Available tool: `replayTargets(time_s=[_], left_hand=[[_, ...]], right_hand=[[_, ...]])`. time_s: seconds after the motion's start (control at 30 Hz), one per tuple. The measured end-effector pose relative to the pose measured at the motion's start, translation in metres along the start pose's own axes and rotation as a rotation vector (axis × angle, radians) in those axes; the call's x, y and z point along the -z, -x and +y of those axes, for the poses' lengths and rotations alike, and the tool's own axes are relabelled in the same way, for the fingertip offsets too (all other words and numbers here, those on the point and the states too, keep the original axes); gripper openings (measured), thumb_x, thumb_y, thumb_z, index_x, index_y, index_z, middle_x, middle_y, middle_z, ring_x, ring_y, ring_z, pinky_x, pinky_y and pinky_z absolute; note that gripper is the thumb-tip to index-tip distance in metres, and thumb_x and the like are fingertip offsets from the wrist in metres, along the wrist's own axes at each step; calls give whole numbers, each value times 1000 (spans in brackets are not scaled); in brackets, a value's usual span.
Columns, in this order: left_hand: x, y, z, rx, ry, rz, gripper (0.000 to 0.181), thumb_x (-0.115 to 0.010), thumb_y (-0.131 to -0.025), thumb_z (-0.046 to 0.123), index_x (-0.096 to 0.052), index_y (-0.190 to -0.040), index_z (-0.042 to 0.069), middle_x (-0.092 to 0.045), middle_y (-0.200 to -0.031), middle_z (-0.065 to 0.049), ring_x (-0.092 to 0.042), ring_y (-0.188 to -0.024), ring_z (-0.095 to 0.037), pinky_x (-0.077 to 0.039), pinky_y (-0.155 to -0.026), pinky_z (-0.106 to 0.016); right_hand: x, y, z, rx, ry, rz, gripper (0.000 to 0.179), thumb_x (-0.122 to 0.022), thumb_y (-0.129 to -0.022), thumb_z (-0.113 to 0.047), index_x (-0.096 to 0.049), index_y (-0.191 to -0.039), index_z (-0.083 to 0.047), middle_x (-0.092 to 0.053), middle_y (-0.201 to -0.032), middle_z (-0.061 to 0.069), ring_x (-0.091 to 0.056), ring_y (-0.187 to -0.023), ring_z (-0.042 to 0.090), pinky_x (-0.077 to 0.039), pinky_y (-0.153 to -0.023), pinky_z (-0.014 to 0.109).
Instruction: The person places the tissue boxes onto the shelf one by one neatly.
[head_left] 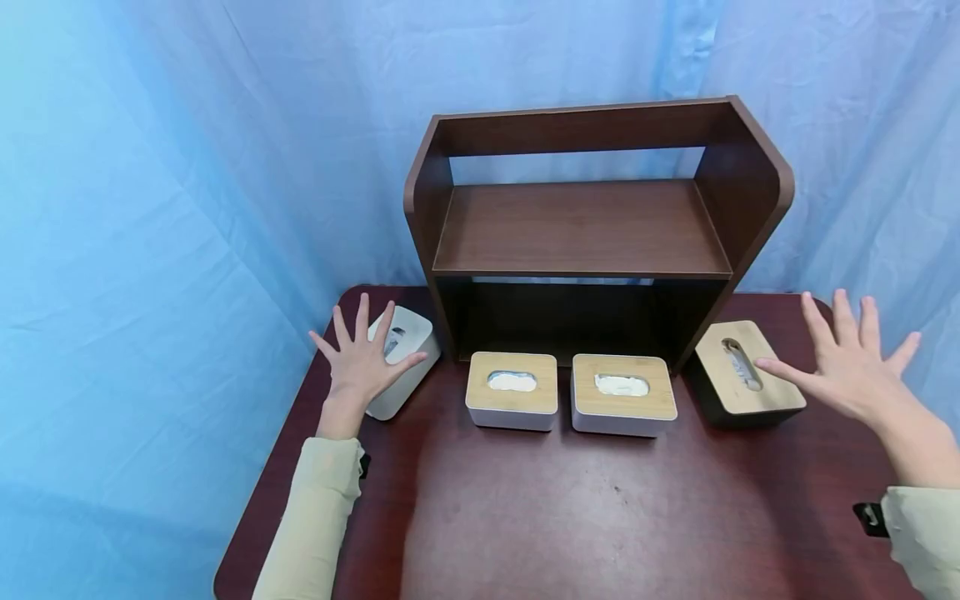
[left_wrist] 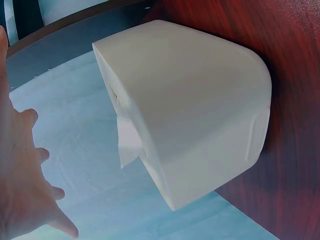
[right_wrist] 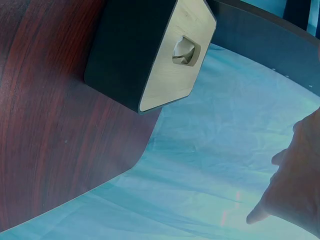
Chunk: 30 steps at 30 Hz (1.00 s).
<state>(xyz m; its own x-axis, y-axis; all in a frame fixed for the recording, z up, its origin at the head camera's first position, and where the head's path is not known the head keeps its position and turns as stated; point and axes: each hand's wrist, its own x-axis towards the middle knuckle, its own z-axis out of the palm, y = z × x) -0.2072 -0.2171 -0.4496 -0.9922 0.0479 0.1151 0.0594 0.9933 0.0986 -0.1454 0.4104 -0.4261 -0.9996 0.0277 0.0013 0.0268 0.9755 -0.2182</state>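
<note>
With fingers spread wide, my left hand (head_left: 360, 364) is raised above the table beside a white tissue box (head_left: 411, 379). In the left wrist view a gap shows between that hand (left_wrist: 25, 185) and the white tissue box (left_wrist: 200, 105), whose tissue pokes out of the slot. My right hand (head_left: 855, 367), also splayed, hovers by a black tissue box with a wooden lid (head_left: 767, 379). The right wrist view shows this black box (right_wrist: 125, 50) apart from the hand (right_wrist: 295, 180). Neither hand holds anything.
Two light-sided tissue boxes with wooden lids, a left one (head_left: 512, 408) and a right one (head_left: 622, 410), stand before a dark brown two-tier shelf (head_left: 585, 229). The reddish-brown table (head_left: 562, 508) has rounded corners. Blue curtains (head_left: 187, 208) hang behind and to the left.
</note>
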Motion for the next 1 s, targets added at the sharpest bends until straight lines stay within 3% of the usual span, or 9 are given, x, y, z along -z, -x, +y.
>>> replayTargets(time_s=[0.53,1.0], left_hand=[[-3,1,5,-3,35,-7,99,-50,-80,81,-14,-160,35,1,-170,-10,6,-152,-51,7,-106,-85],[-5,7,12,-24,3,0,100,-49,-80,82,-13,-160,36,-1,-170,-9,2,-152,-52,0,-107,-85]], right_hand=[[-3,4,-7,33,-18,20,109,-55,-89,-66,13,-159,-19,25,-161,25,37,-145,41,26,-95,84],[-7,11,-15,41,-28,8,108,-56,-90,-65,14,-159,-20,29,-161,19,37,-145,39,28,-96,82]])
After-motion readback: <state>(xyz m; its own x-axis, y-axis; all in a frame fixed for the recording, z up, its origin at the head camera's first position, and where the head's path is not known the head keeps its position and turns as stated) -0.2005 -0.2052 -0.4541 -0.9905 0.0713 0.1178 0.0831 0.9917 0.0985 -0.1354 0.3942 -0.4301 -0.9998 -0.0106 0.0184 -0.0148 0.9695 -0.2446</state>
